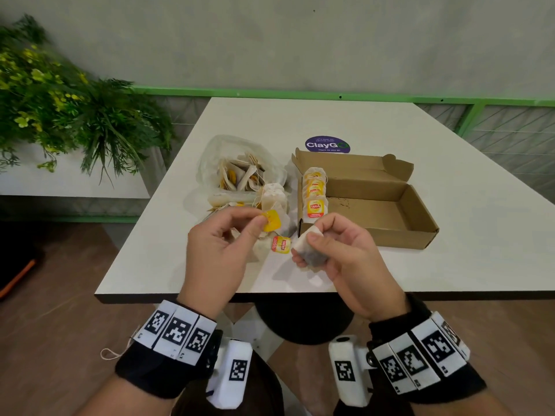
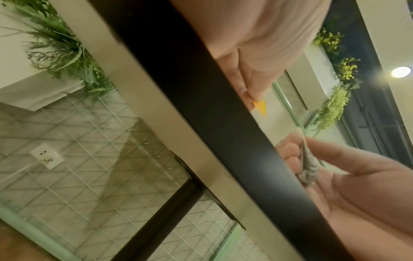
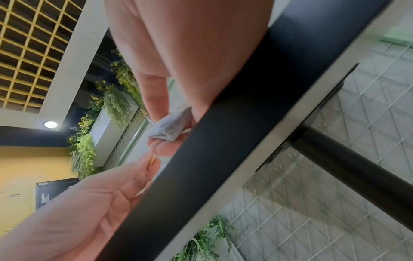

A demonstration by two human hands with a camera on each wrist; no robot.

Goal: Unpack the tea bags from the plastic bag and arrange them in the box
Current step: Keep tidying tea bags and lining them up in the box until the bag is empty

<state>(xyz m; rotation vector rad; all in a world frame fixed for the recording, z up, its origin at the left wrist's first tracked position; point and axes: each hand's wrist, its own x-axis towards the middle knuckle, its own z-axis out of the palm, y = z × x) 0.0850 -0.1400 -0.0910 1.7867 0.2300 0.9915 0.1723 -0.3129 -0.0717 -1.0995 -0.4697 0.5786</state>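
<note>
Two hands, papery tea bag [image 1: 310, 247], rectangular cardboard box [image 1: 417, 202]

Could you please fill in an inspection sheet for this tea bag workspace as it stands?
Surface: white table, purple sticker at rear.
Job's things: open cardboard box with a row of tea bags at its left end; plastic bag holding more.
Clutter: loose tea bags beside the plastic bag.
Grippers: left hand pinches a yellow tag; right hand holds a tea bag.
Cables: nothing seen.
Surroundings: plants, grey wall.
</note>
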